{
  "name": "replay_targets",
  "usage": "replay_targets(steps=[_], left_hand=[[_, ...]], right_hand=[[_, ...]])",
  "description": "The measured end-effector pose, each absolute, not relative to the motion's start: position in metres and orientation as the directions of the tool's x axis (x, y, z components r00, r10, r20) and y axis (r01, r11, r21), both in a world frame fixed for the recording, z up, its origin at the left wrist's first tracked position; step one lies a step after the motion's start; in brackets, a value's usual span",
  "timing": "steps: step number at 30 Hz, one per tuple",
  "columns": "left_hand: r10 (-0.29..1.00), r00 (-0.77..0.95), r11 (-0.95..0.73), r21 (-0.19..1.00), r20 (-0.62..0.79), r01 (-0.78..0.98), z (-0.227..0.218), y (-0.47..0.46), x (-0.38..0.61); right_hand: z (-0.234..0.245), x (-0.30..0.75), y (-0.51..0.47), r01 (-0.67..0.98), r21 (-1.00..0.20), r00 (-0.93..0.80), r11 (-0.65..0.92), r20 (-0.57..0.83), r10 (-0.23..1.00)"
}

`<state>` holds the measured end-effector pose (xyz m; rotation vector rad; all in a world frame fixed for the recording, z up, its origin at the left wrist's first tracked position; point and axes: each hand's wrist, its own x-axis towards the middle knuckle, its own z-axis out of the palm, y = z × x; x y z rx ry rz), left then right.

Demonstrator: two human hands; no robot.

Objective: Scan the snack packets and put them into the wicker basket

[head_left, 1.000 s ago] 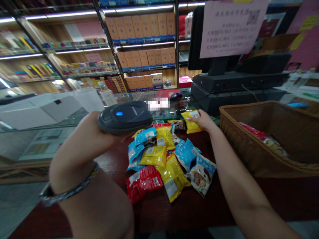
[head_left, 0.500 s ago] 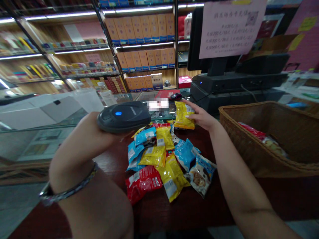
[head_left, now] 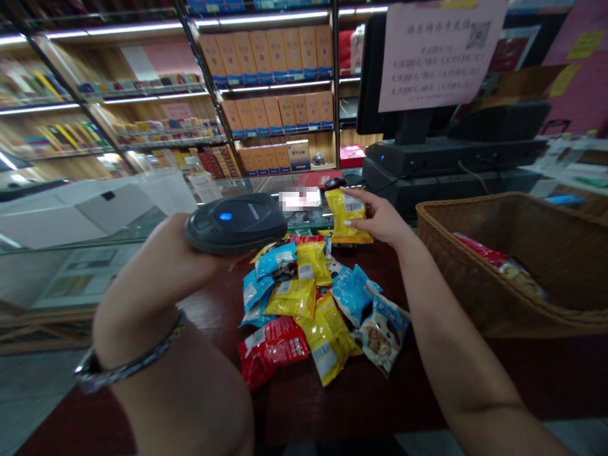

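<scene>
My left hand (head_left: 183,253) is closed around a dark barcode scanner (head_left: 237,223) with a lit blue light; its fingers are mostly hidden under the scanner. The scanner's head points right. My right hand (head_left: 380,218) grips a yellow snack packet (head_left: 348,216) by its right side, with a barcode showing on the upper part. Below, a heap of snack packets lies on the dark red table (head_left: 342,411): yellow packets (head_left: 327,339), blue packets (head_left: 354,294), a red packet (head_left: 273,348) at the front left and a blue-white packet (head_left: 384,332) with a biscuit picture.
At the right stands a wicker basket (head_left: 456,278) with a red packet (head_left: 494,259) inside. A monitor (head_left: 375,76) with a pink paper sign rises behind. White boxes (head_left: 71,215) sit on the glass counter at left; a mouse (head_left: 335,183) lies behind the held packet.
My right hand has shifted slightly left and turned the yellow packet, so its barcode now shows more plainly. My left hand and the scanner have stayed in place.
</scene>
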<state>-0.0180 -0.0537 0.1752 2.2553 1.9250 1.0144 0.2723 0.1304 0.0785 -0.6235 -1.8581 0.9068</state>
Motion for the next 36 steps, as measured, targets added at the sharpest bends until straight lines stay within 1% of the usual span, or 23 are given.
replay_targets(steps=[4,10,15,18,21,23,24,25,27,29,30,32,33,34,36], left_hand=[[0.884,0.079,-0.295,0.419,0.461,0.859,0.173,-0.050,-0.022],[0.901,0.141,-0.333,0.445,0.411,0.831,0.168,-0.044,-0.026],[0.870,0.167,-0.390,0.440,0.464,0.808,0.167,-0.043,-0.025],[0.868,0.166,-0.392,0.440,0.468,0.808,0.167,-0.044,-0.027],[0.872,0.152,-0.376,0.437,0.466,0.817,0.168,-0.045,-0.027],[0.860,0.153,-0.389,0.432,0.487,0.814,0.168,-0.046,-0.026],[0.854,0.150,-0.395,0.432,0.498,0.811,0.168,-0.047,-0.024],[0.847,0.143,-0.398,0.435,0.511,0.807,0.169,-0.048,-0.023],[0.838,0.120,-0.395,0.439,0.533,0.807,0.170,-0.050,-0.019],[0.837,0.100,-0.378,0.436,0.537,0.817,0.171,-0.052,-0.015],[0.842,0.090,-0.365,0.437,0.532,0.822,0.172,-0.053,-0.014],[0.850,0.074,-0.341,0.437,0.521,0.832,0.173,-0.055,-0.012],[0.850,0.073,-0.338,0.435,0.521,0.835,0.174,-0.055,-0.013],[0.846,0.077,-0.343,0.428,0.528,0.836,0.174,-0.055,-0.013],[0.838,0.093,-0.358,0.412,0.538,0.838,0.173,-0.054,-0.015]], right_hand=[[0.078,0.269,0.129,0.080,-0.760,-0.415,0.645,0.563,0.715],[0.076,0.268,0.133,0.104,-0.717,-0.401,0.690,0.604,0.689],[0.077,0.269,0.132,0.100,-0.667,-0.405,0.738,0.650,0.643],[0.077,0.268,0.131,0.112,-0.656,-0.411,0.746,0.653,0.636],[0.076,0.267,0.133,0.153,-0.640,-0.407,0.753,0.654,0.638],[0.079,0.269,0.133,0.205,-0.614,-0.364,0.763,0.676,0.641],[0.082,0.272,0.132,0.252,-0.597,-0.302,0.762,0.699,0.648],[0.085,0.276,0.130,0.318,-0.581,-0.203,0.749,0.730,0.652],[0.095,0.290,0.124,0.490,-0.570,0.079,0.660,0.783,0.617],[0.104,0.311,0.117,0.639,-0.606,0.374,0.474,0.783,0.497],[0.107,0.323,0.114,0.679,-0.636,0.489,0.368,0.765,0.419],[0.109,0.345,0.113,0.689,-0.705,0.651,0.164,0.703,0.286],[0.109,0.355,0.115,0.660,-0.748,0.714,0.069,0.653,0.254],[0.108,0.362,0.118,0.608,-0.793,0.772,-0.021,0.586,0.246],[0.104,0.370,0.124,0.467,-0.868,0.868,-0.170,0.414,0.272]])
